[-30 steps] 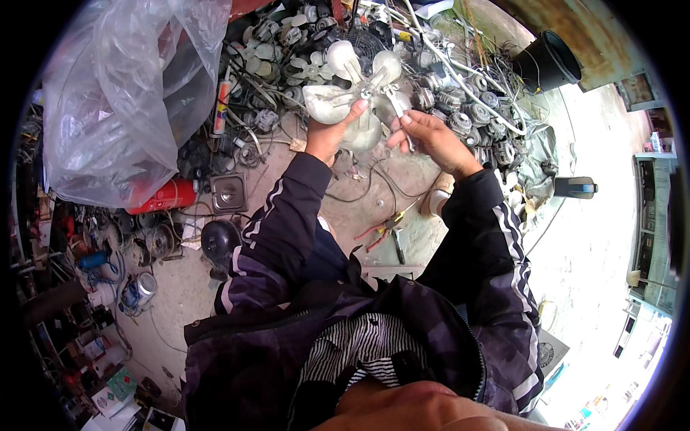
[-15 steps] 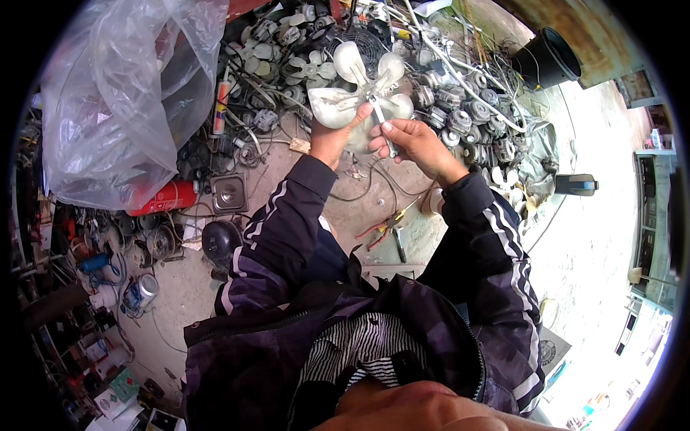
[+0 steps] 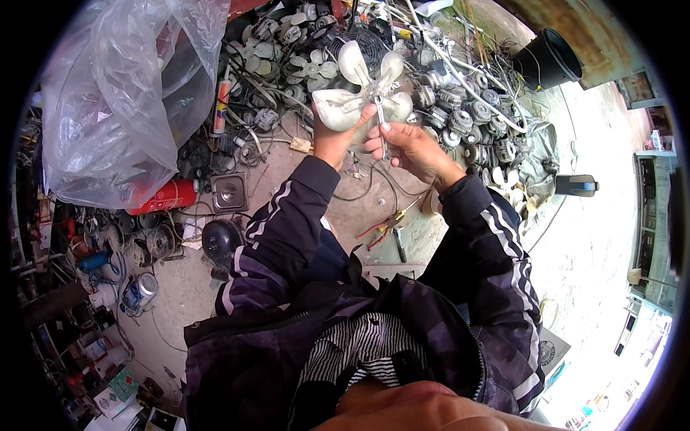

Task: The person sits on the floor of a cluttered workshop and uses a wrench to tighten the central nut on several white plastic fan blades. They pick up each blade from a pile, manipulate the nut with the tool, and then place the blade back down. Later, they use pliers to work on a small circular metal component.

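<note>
My left hand [image 3: 336,139] grips a translucent whitish plastic fan blade [image 3: 336,108] from below and the left, its thumb beside the hub. In the fingers of my right hand [image 3: 413,147] is a silver wrench [image 3: 381,118], pinched along its shank. The wrench's upper end sits at the fan blade's hub, and its lower end points down toward me. Behind the blade, part of what is attached to it is hidden.
Small motors [image 3: 478,111] and cables are heaped beyond my hands. Pliers [image 3: 382,224] with red handles lie on the floor between my legs. To the left are a large clear plastic bag [image 3: 122,108], a red cylinder [image 3: 169,195] and a metal pan [image 3: 228,192]. A black bucket [image 3: 550,61] stands far right.
The wrench has turned slightly at the hub, its lower end swinging to the left with my right hand. My left hand and the fan blade have shifted a little to the right.
</note>
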Available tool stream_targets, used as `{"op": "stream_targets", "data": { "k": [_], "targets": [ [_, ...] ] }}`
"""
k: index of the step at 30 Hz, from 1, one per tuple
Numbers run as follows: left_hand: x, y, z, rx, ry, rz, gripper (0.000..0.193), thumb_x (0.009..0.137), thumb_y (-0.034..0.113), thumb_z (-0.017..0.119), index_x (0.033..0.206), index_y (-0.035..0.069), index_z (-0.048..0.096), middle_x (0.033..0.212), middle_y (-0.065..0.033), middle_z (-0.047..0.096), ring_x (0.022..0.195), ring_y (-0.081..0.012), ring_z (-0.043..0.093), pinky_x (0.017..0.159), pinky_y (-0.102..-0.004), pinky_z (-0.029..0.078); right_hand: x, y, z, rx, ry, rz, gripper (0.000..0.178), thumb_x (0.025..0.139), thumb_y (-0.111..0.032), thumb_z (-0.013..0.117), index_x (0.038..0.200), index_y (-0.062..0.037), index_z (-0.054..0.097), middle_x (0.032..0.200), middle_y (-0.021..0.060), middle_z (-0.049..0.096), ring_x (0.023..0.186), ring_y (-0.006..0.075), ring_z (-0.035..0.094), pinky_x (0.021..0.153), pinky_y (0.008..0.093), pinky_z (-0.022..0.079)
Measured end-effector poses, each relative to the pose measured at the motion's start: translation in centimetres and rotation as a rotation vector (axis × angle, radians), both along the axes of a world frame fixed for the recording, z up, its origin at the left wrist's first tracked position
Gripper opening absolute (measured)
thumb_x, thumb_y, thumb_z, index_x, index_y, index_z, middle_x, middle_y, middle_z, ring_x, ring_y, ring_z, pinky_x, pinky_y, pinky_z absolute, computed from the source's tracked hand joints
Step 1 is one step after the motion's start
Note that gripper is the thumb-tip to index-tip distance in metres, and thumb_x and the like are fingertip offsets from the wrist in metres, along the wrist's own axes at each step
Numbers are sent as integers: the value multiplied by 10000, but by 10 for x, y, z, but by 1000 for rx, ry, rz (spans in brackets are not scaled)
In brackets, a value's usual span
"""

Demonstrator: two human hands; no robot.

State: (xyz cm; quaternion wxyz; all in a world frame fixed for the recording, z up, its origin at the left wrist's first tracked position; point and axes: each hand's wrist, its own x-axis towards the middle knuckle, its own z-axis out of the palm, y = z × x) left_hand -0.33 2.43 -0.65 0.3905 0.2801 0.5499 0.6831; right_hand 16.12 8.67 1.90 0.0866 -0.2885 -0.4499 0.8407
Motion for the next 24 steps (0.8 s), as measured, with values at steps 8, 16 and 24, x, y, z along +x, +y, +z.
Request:
{"op": "stream_targets", "data": {
  "k": [8, 16, 24],
  "targets": [
    [0, 0, 0, 16, 263, 7, 467, 656, 163, 865, 974, -15, 573, 890, -66, 653, 772, -150, 621, 667, -291, 503, 0, -2, -4, -128, 89, -6, 299, 972, -310, 517, 1105, -52, 589, 1007, 52, 674, 858, 74, 642, 551, 144, 424],
    [1, -4, -4, 12, 236, 50, 364, 731, 195, 823, 976, 8, 630, 921, -39, 661, 803, -114, 604, 706, -267, 489, 1, 3, -1, -56, 92, 55, 282, 976, -284, 514, 1064, -35, 614, 898, 33, 665, 712, 59, 599, 512, 150, 386],
    [-23, -3, -18, -10, 370, -29, 732, 624, 288, 887, 1097, -18, 420, 945, -97, 615, 838, -184, 611, 750, -306, 506, 12, 29, 3, 528, -44, 167, 264, 961, -254, 546, 968, -24, 675, 697, 0, 617, 633, 57, 525, 560, 221, 406]
  ]
}}
